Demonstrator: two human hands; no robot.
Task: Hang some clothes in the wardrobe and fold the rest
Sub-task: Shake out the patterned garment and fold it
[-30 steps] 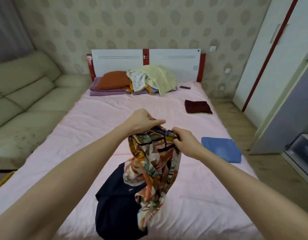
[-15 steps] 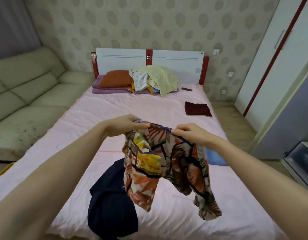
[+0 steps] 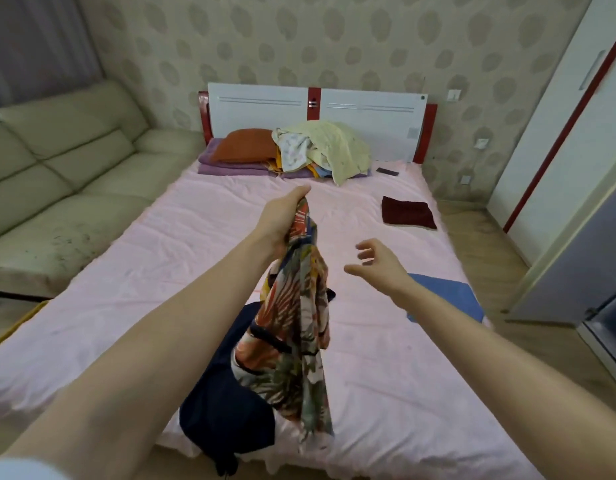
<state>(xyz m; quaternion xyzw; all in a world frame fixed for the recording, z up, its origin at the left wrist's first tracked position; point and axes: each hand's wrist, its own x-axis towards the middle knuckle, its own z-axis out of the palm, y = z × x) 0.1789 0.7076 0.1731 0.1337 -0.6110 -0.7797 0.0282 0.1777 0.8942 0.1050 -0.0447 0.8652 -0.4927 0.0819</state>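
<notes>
My left hand (image 3: 282, 218) grips the top of a floral patterned garment (image 3: 296, 327), which hangs down bunched above the pink bed (image 3: 168, 258). My right hand (image 3: 375, 263) hovers to the right of it, fingers spread, holding nothing. Under the hanging garment lies a dark navy garment (image 3: 223, 403) near the foot edge of the bed. A folded blue cloth (image 3: 445, 296) lies at the right edge, partly behind my right forearm. A folded maroon cloth (image 3: 407, 212) lies farther back on the right. A heap of unfolded clothes (image 3: 320, 148) sits by the headboard.
An orange pillow (image 3: 247, 144) on purple bedding lies left of the heap. A dark phone (image 3: 386, 171) lies near the headboard. A beige sofa (image 3: 57, 188) flanks the bed's left side. The white wardrobe (image 3: 569, 133) with a red stripe stands on the right.
My right hand has let go of the floral garment and moved right. My left hand has lifted it forward, so it now hangs in one bunch instead of spread between both hands.
</notes>
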